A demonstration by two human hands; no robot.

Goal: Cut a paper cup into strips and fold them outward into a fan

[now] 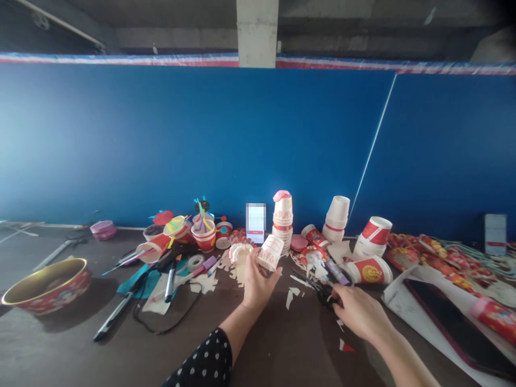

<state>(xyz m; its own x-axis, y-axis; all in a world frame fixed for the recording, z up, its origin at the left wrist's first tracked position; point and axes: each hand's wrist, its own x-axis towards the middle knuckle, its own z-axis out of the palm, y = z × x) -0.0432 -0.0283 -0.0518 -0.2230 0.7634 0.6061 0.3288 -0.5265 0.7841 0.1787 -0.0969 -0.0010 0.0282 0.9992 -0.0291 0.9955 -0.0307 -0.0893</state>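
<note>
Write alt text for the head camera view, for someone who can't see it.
The left hand holds a red-and-white paper cup while the right hand touches black scissors on a dark table scattered with paper scraps. Stacked cups stand behind them, against a blue wall.

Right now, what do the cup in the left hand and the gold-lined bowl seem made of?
The cup looks like thin matte paper: red print on white, a thin rim. The bowl has a glossy red outside and shiny gold lining, perhaps coated paper or tin; hard to tell.
</note>
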